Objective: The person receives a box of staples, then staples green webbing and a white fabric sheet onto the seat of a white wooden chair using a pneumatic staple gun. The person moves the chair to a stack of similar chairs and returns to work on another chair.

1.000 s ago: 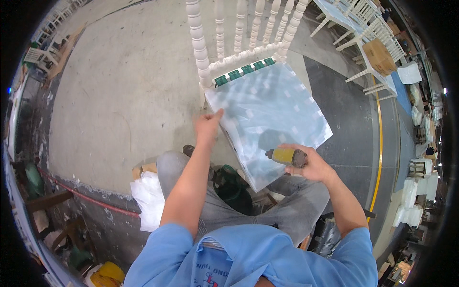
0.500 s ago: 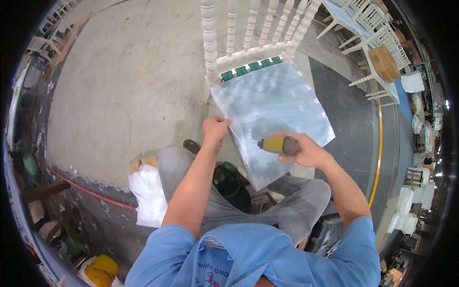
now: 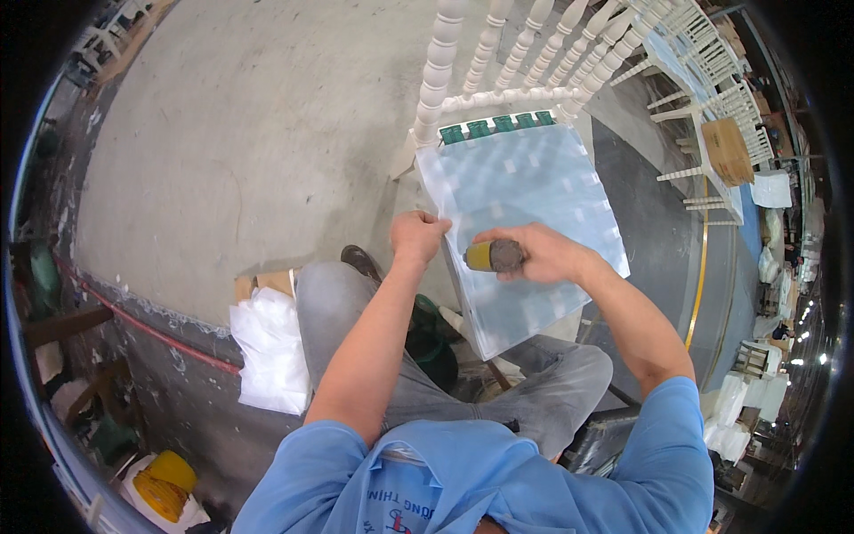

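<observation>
A white chair frame with turned spindles point(image 3: 436, 71) stands in front of me. A pale bluish-white sheet point(image 3: 543, 205) covers its seat, and a row of green straps point(image 3: 503, 123) shows along the seat's back edge. My left hand point(image 3: 418, 238) is closed at the left edge of the sheet, pinching it between thumb and fingers. My right hand point(image 3: 556, 254) grips a yellow hand tool with a dark brownish end point(image 3: 495, 256) over the left part of the seat. The tool's exact kind is unclear, and its tip points toward the sheet's left edge.
Folded white sheets point(image 3: 271, 351) lie on cardboard by my left knee. A dark green object point(image 3: 433, 347) sits between my legs. To the right, more white chairs and a brown carton point(image 3: 727, 151) stand beyond a yellow floor line point(image 3: 701, 276). A red hose point(image 3: 147, 329) runs along the left.
The chair has shifted to the right in view. My right hand has brought the tool leftward, closer to my left hand, which still pinches the sheet's edge.
</observation>
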Action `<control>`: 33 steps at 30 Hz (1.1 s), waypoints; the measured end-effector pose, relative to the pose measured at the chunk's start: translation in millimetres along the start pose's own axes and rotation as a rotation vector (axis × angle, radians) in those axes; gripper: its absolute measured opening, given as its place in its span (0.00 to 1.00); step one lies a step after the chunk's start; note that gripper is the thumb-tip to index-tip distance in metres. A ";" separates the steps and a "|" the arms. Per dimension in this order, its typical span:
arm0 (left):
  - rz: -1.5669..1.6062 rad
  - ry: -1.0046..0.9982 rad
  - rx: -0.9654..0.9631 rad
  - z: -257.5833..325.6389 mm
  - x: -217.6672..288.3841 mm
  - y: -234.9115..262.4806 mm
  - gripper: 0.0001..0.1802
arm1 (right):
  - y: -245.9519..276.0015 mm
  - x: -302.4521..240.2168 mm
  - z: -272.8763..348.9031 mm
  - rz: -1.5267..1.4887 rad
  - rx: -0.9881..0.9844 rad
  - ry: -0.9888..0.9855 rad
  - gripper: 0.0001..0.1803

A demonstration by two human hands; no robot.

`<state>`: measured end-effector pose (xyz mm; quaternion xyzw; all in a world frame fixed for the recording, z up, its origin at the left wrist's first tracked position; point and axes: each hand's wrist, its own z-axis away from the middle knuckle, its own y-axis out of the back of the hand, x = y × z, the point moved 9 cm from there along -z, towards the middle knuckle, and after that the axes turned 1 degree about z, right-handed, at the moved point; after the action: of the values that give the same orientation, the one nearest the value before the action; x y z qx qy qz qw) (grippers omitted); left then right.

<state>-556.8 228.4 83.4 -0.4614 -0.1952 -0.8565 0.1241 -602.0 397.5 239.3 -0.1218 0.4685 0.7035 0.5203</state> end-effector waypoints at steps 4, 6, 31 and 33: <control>0.026 0.033 -0.025 1.9 0.7 -4.5 0.14 | -2.0 1.5 -4.8 0.008 -0.002 0.003 0.38; 0.047 0.026 -0.019 3.2 2.0 -3.6 0.14 | -3.8 0.9 -8.4 0.014 -0.013 -0.001 0.38; 0.169 0.005 0.040 -38.4 37.8 8.0 0.16 | 51.7 5.6 39.5 -0.107 0.232 -0.041 0.38; 0.230 0.018 0.006 -42.2 36.0 5.7 0.15 | 56.5 3.8 31.1 -0.122 0.216 -0.058 0.39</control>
<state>-605.5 203.2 93.8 -0.4726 -0.1425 -0.8401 0.2249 -641.6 423.2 283.4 -0.0728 0.5179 0.6193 0.5856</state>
